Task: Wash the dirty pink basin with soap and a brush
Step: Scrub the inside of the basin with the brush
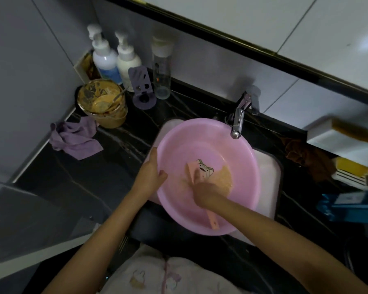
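The pink basin (200, 141) sits tilted in the white sink (268, 172), under the chrome tap (238, 122). An orange-brown smear (224, 179) covers part of its bottom, beside a small cartoon print. My left hand (152, 168) grips the basin's left rim, thumb inside. My right hand (206, 190) grips a pink brush (192, 169) and presses its head on the basin's bottom; the brush's handle end (214, 222) sticks out behind my hand. Two white pump bottles (115, 58) stand at the back left.
On the black counter at left are a glass jar smeared with orange paste (103, 102), a crumpled purple cloth (74, 137), a purple holder (141, 88) and a clear bottle (162, 68). A brown cloth (306, 155), white shelf (344, 136) and blue packet (351, 205) lie right.
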The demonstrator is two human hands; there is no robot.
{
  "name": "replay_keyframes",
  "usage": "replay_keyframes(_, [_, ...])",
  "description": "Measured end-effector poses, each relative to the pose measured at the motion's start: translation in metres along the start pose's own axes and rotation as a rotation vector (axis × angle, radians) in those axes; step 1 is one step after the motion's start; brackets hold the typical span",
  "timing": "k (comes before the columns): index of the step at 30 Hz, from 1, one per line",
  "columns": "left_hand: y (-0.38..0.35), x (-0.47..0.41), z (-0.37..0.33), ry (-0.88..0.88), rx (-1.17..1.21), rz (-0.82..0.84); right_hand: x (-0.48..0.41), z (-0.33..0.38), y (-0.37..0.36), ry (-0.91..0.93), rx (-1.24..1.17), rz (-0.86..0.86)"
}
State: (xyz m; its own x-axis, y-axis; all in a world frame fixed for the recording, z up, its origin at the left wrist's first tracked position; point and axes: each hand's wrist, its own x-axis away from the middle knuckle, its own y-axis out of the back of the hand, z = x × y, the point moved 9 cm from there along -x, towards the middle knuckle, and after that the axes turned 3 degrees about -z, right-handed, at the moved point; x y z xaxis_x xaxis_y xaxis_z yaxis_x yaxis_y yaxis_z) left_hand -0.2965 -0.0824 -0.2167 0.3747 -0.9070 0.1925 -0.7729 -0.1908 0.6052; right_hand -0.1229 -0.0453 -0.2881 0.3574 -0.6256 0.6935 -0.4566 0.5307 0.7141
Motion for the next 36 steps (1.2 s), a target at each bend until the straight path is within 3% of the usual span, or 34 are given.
replay_keyframes(2, [0.001,0.000,0.001,-0.009,-0.003,0.005,-0.015,-0.004,0.018,0.038,-0.152,-0.170])
replay_keyframes(4, [0.001,0.001,-0.001,-0.016,0.017,0.011,-0.026,-0.046,0.025,-0.153,-0.288,-0.222])
replay_keyframes(6, [0.001,0.002,-0.001,-0.015,0.048,0.013,-0.015,-0.072,0.005,-0.326,-0.263,-0.013])
replay_keyframes(8, [0.001,0.003,-0.002,-0.016,0.056,-0.004,0.010,-0.064,-0.024,-0.354,-0.215,0.193])
replay_keyframes(11, [0.002,0.002,-0.003,-0.032,0.036,-0.027,0.023,-0.018,-0.042,-0.144,-0.088,0.232])
replay_keyframes(13, [0.003,0.001,-0.003,-0.030,0.022,-0.025,-0.002,-0.011,-0.027,-0.061,-0.018,0.087])
replay_keyframes(16, [0.003,0.004,-0.008,-0.053,0.047,-0.014,-0.018,-0.055,0.013,-0.132,0.066,-0.032])
replay_keyframes(19, [0.004,0.007,-0.012,-0.068,0.089,-0.015,0.011,-0.100,0.005,-0.228,0.131,0.081])
replay_keyframes(24, [0.001,0.010,-0.022,-0.090,0.062,-0.031,0.078,-0.060,-0.044,-0.075,-0.118,0.416])
replay_keyframes(27, [-0.001,0.009,-0.027,-0.104,0.068,-0.040,0.091,0.002,-0.016,0.191,-0.328,0.416])
replay_keyframes(29, [-0.001,0.010,-0.028,-0.106,0.072,-0.047,0.080,0.036,0.012,0.311,-0.508,0.309])
replay_keyframes(32, [0.000,0.012,-0.029,-0.115,0.084,-0.054,0.069,0.054,0.032,0.297,-0.623,0.173])
replay_keyframes(34, [0.002,0.013,-0.026,-0.105,0.095,-0.043,0.076,0.046,0.020,0.276,-0.654,0.196])
replay_keyframes(36, [0.002,0.012,-0.024,-0.105,0.084,-0.019,0.092,0.017,-0.006,0.275,-0.529,0.311])
